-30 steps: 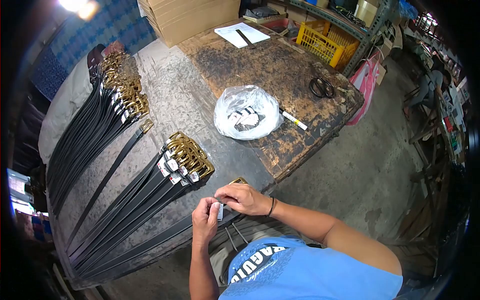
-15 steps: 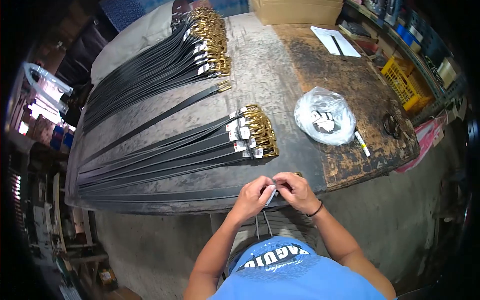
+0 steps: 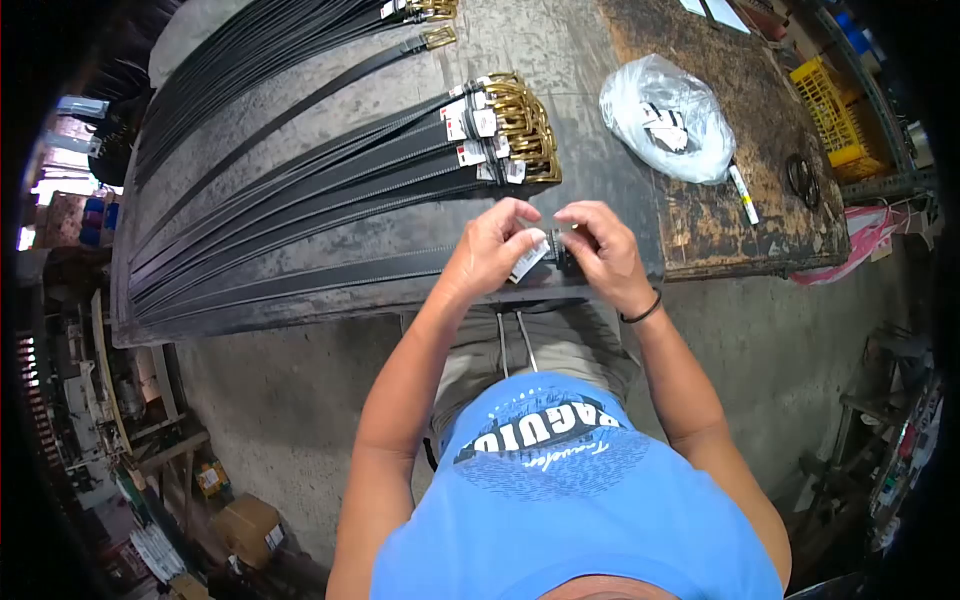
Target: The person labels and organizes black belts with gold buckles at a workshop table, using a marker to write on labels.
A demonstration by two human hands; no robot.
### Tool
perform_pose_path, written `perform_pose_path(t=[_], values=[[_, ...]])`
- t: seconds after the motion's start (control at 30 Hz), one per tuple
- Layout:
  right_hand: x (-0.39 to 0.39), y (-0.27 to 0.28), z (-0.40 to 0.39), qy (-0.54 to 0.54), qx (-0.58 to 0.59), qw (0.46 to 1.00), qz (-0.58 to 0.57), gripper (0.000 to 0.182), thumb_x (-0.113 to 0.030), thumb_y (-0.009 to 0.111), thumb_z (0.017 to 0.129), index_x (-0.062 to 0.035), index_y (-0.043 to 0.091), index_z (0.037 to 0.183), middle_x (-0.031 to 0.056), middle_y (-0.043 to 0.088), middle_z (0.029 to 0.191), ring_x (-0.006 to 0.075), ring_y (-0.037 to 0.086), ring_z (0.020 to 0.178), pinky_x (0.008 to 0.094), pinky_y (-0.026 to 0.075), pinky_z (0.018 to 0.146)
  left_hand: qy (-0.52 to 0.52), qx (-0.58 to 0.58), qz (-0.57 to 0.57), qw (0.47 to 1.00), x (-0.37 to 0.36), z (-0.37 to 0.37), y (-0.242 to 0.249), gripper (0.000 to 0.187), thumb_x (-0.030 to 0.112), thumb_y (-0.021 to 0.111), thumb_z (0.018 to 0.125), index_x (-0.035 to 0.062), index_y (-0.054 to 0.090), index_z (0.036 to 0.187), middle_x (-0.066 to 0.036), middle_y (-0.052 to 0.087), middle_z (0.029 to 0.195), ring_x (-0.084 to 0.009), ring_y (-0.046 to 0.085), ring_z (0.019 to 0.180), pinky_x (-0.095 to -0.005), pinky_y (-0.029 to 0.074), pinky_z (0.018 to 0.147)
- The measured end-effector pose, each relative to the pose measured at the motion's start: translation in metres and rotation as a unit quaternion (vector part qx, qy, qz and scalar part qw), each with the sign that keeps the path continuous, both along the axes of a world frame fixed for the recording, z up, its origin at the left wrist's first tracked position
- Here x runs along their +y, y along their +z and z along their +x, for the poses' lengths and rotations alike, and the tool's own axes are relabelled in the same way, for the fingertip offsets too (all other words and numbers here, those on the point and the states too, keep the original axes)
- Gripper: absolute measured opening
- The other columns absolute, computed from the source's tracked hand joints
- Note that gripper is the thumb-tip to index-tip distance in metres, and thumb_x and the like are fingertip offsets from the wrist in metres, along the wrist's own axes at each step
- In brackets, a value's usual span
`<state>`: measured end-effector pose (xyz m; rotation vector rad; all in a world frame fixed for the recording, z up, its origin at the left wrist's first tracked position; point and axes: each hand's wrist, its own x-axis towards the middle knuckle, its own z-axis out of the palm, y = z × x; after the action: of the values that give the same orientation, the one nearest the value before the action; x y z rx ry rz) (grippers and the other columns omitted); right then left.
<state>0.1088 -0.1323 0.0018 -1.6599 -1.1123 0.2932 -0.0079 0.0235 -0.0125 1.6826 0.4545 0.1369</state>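
A black belt (image 3: pixel 350 278) lies along the table's front edge, its buckle end under my hands. My left hand (image 3: pixel 490 248) is curled at that end, with its thumb against a white tag (image 3: pixel 530 260) and its index finger raised apart. Facing it, my right hand (image 3: pixel 608 255) is bent around the belt's end beside a dark loop, and what its fingers pinch is hidden. Just beyond lies a bundle of black belts (image 3: pixel 400 165) with white tags and gold buckles (image 3: pixel 525 125).
A clear plastic bag (image 3: pixel 670 120) holding black-and-white tags sits to the right. Near it are a marker (image 3: pixel 743 194) and a dark ring-shaped object (image 3: pixel 801 180). A single belt (image 3: pixel 330 95) and a larger belt pile (image 3: pixel 270 40) lie farther back. A yellow crate (image 3: pixel 835 120) stands beyond the table.
The view has tipped downward, so the table things sit higher in the picture. My hands have drawn slightly apart, showing more of the white tag between them.
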Motion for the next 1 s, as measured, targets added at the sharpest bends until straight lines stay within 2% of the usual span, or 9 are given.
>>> perform_pose_path(t=[0.03, 0.07, 0.17, 0.37, 0.5, 0.57, 0.6, 0.73, 1.0], values=[[-0.003, -0.002, 0.003, -0.007, -0.026, 1.0, 0.008, 0.023, 0.005, 0.063, 0.079, -0.0028, 0.061, 0.101, 0.0089, 0.059, 0.099, 0.0158, 0.059, 0.086, 0.0259, 0.047, 0.072, 0.019, -0.005, -0.034, 0.999, 0.0, 0.0, -0.002, 0.018, 0.013, 0.062, 0.086, 0.0012, 0.059, 0.1, -0.006, 0.063, 0.079, -0.0085, 0.058, 0.073, -0.0262, 0.048, 0.065], [-0.007, -0.005, 0.007, -0.02, -0.04, 0.999, 0.016, 0.024, 0.007, 0.062, 0.077, -0.002, 0.061, 0.099, 0.0125, 0.061, 0.099, 0.0263, 0.061, 0.09, 0.033, 0.049, 0.077, 0.019, -0.004, -0.036, 0.999, 0.0, -0.001, -0.001, 0.018, 0.013, 0.062, 0.086, 0.0012, 0.059, 0.1, -0.006, 0.063, 0.079, -0.0085, 0.058, 0.073, -0.0262, 0.048, 0.065], [-0.018, -0.009, 0.012, -0.038, -0.002, 0.999, 0.015, 0.023, 0.007, 0.061, 0.076, -0.0023, 0.062, 0.097, 0.0121, 0.061, 0.097, 0.0281, 0.06, 0.091, 0.0336, 0.049, 0.078, 0.0, 0.004, -0.007, 1.0, 0.004, -0.002, 0.004, 0.018, 0.013, 0.056, 0.092, 0.0011, 0.056, 0.106, -0.004, 0.063, 0.088, -0.0077, 0.058, 0.081, -0.0245, 0.048, 0.072], [-0.021, -0.018, 0.01, -0.052, -0.092, 0.994, 0.01, 0.02, 0.005, 0.063, 0.075, -0.004, 0.064, 0.092, 0.011, 0.061, 0.099, 0.0285, 0.057, 0.094, 0.0365, 0.044, 0.083, 0.006, 0.008, -0.046, 0.999, 0.004, -0.004, 0.013, 0.021, 0.014, 0.058, 0.091, 0.0008, 0.055, 0.108, -0.006, 0.064, 0.09, -0.0092, 0.059, 0.082, -0.0244, 0.048, 0.074], [-0.024, -0.016, 0.01, -0.07, -0.082, 0.994, 0.02, 0.02, 0.004, 0.065, 0.074, -0.0049, 0.064, 0.091, 0.0111, 0.06, 0.103, 0.0289, 0.054, 0.099, 0.0369, 0.043, 0.085, 0.059, -0.004, 0.146, 0.987, -0.004, -0.016, 0.017, 0.032, 0.02, 0.067, 0.083, 0.0013, 0.055, 0.106, -0.01, 0.063, 0.092, -0.0176, 0.06, 0.083, -0.03, 0.047, 0.073], [-0.029, -0.014, 0.013, -0.06, -0.073, 0.995, 0.01, 0.018, 0.0, 0.067, 0.073, -0.0046, 0.064, 0.091, 0.0124, 0.06, 0.106, 0.0299, 0.053, 0.103, 0.0373, 0.043, 0.087, 0.028, -0.03, 0.434, 0.9, -0.011, -0.025, 0.02, 0.039, 0.025, 0.074, 0.075, 0.0035, 0.055, 0.101, -0.011, 0.061, 0.097, -0.0266, 0.058, 0.091, -0.0376, 0.044, 0.079], [-0.03, -0.012, 0.014, -0.042, -0.071, 0.996, -0.017, 0.018, -0.002, 0.068, 0.073, -0.0045, 0.064, 0.091, 0.0131, 0.059, 0.108, 0.0308, 0.053, 0.104, 0.038, 0.042, 0.089, 0.029, -0.034, 0.421, 0.906, -0.018, -0.026, 0.018, 0.043, 0.028, 0.077, 0.067, 0.0053, 0.056, 0.097, -0.012, 0.059, 0.101, -0.032, 0.053, 0.098, -0.042, 0.041, 0.084], [-0.034, -0.005, 0.022, 0.026, -0.098, 0.992, -0.072, 0.021, -0.012, 0.072, 0.073, -0.0044, 0.062, 0.09, 0.0147, 0.056, 0.116, 0.034, 0.048, 0.114, 0.0409, 0.039, 0.096, 0.025, -0.055, 0.459, 0.886, -0.019, -0.031, 0.01, 0.027, 0.015, 0.073, 0.073, 0.0087, 0.061, 0.096, -0.009, 0.059, 0.11, -0.0301, 0.053, 0.103, -0.0413, 0.042, 0.085], [-0.034, -0.007, 0.022, 0.052, -0.132, 0.985, -0.094, 0.02, -0.012, 0.072, 0.072, -0.0049, 0.061, 0.087, 0.0121, 0.057, 0.117, 0.0347, 0.045, 0.118, 0.0431, 0.038, 0.099, -0.034, -0.068, 0.47, 0.879, -0.011, -0.036, 0.013, 0.031, 0.009, 0.071, 0.072, 0.0098, 0.062, 0.102, -0.008, 0.06, 0.111, -0.0299, 0.054, 0.105, -0.0419, 0.044, 0.087]])
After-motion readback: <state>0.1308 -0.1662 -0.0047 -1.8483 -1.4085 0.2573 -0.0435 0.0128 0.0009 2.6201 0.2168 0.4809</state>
